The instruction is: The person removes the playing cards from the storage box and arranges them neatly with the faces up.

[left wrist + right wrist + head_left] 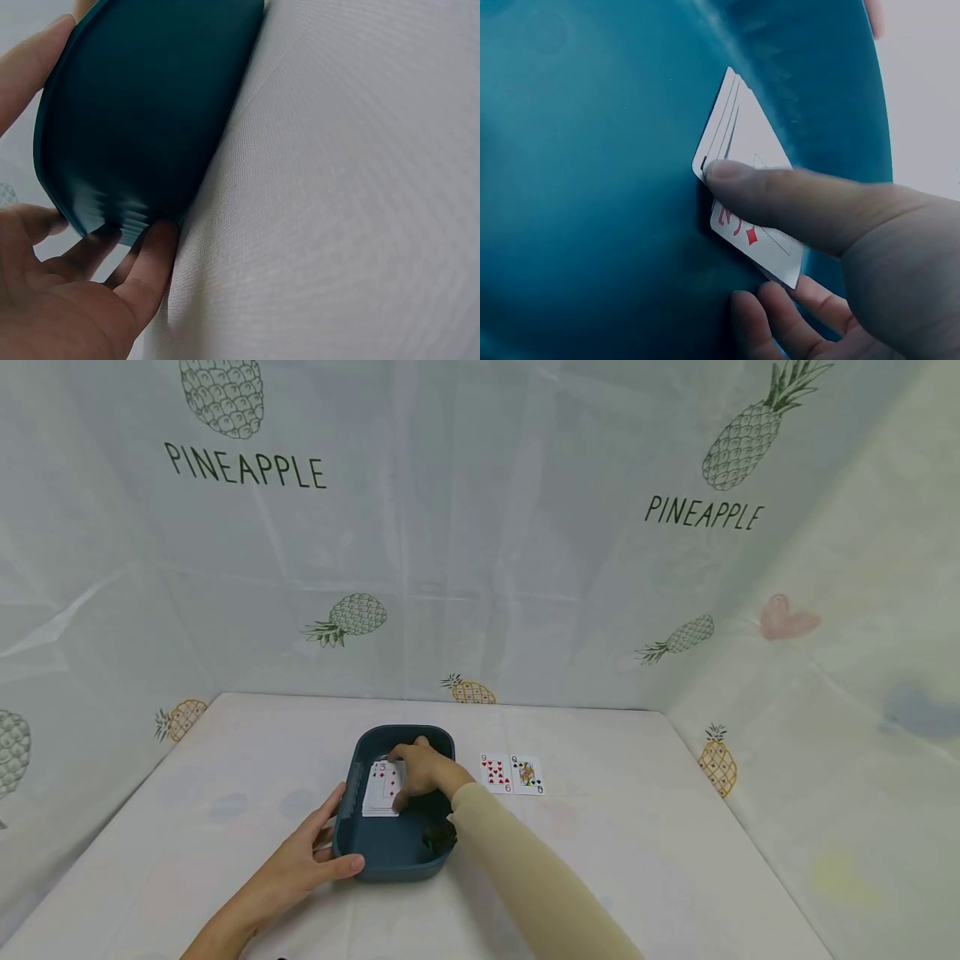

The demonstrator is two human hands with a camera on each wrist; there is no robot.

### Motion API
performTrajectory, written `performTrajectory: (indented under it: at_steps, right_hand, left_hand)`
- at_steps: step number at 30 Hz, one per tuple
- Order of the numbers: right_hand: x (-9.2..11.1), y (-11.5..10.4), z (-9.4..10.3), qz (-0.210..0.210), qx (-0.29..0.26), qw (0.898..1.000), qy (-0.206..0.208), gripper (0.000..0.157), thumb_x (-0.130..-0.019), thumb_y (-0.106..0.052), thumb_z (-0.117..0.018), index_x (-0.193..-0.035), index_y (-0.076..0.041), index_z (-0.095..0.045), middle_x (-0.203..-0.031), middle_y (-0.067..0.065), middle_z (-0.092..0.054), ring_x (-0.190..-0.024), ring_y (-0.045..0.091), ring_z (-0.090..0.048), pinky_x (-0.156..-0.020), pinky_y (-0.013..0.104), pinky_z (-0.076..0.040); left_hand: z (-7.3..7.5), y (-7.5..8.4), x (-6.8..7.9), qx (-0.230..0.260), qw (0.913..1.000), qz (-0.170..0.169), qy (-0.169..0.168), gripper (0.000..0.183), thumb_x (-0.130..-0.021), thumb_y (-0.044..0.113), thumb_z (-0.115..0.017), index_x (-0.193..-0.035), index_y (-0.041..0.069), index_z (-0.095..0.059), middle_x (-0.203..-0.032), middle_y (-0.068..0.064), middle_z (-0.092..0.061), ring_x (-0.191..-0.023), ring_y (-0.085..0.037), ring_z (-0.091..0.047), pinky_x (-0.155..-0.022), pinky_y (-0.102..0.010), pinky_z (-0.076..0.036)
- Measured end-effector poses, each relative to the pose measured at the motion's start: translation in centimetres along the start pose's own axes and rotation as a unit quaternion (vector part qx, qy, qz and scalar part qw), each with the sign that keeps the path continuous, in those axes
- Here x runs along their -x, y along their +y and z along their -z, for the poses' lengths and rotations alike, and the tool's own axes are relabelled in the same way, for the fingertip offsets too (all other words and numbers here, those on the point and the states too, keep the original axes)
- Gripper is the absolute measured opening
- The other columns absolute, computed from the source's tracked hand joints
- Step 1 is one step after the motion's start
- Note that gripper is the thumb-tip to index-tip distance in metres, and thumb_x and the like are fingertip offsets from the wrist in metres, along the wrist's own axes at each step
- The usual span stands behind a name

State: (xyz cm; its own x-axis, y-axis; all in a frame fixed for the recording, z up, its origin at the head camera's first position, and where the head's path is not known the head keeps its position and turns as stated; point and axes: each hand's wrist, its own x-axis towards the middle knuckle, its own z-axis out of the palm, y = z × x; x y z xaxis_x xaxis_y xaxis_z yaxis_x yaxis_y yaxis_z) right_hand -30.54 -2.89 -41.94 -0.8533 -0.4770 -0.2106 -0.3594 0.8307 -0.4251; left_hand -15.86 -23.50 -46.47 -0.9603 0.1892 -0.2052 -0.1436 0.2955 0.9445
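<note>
A dark blue rectangular tray (390, 864) stands on the table, slightly left of centre. My left hand (303, 860) grips its left side, thumb at the near corner and fingers against the outer wall (142, 112). My right hand (426, 774) reaches inside and pinches a playing card (780, 259) with red diamonds, thumb across its face and fingers at the far edge. This card lies over a slightly fanned stack of white cards (721, 120) along the tray's left wall. The thumb hides part of the top card's face.
To the tray's right, a nine of hearts (496, 774) and a queen (527, 775) lie face up side by side. A white cloth covers the table (637, 852). Pineapple-printed sheets (480, 527) hang behind and at the sides.
</note>
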Motion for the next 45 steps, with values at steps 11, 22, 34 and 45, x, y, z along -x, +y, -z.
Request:
performTrajectory:
  at_steps: [11, 22, 34, 45]
  right_hand:
    - [0.1, -0.1, 0.4, -0.001, 0.016, 1.000, -0.002, 0.081, -0.077, -0.027, -0.098, -0.149, -0.024, -0.061, -0.140, 0.011, -0.051, -0.117, 0.023, -0.052, -0.108, 0.048, -0.052]
    - [0.1, -0.2, 0.7, 0.017, 0.052, 0.998, -0.020, 0.080, -0.080, -0.034, -0.095, -0.151, -0.026, -0.059, -0.133, 0.008, -0.052, -0.111, 0.019, -0.053, -0.104, 0.042, -0.053]
    - [1.8, -0.1, 3.3, 0.076, 0.050, 0.996, -0.006, 0.080, -0.081, -0.032, -0.094, -0.151, -0.022, -0.059, -0.140, 0.012, -0.053, -0.111, 0.018, -0.054, -0.099, 0.037, -0.054]
    - [4.2, 3.5, 7.1, 0.116, -0.009, 0.993, 0.015, 0.079, -0.084, -0.027, -0.092, -0.154, -0.021, -0.056, -0.144, 0.013, -0.050, -0.097, 0.017, -0.061, -0.084, 0.031, -0.056]
  left_hand:
    - [0.0, 0.2, -0.1, -0.004, 1.0000, -0.003, 0.001, 0.107, -0.094, 0.034, -0.083, -0.172, 0.035, -0.009, -0.171, -0.028, -0.022, -0.137, -0.039, -0.058, -0.105, -0.049, -0.056]
    - [0.0, 0.1, 0.0, -0.001, 1.0000, 0.001, 0.000, 0.107, -0.095, 0.035, -0.082, -0.172, 0.037, -0.008, -0.172, -0.028, -0.019, -0.139, -0.041, -0.056, -0.106, -0.049, -0.055]
    - [0.0, 0.2, -0.1, -0.012, 0.9999, -0.002, 0.004, 0.107, -0.095, 0.036, -0.082, -0.172, 0.035, -0.008, -0.173, -0.026, -0.018, -0.141, -0.045, -0.053, -0.107, -0.051, -0.054]
    - [-0.2, -0.1, 0.0, -0.018, 0.9998, 0.002, 0.012, 0.111, -0.093, 0.036, -0.085, -0.172, 0.034, -0.008, -0.172, -0.026, -0.020, -0.137, -0.040, -0.058, -0.107, -0.052, -0.053]
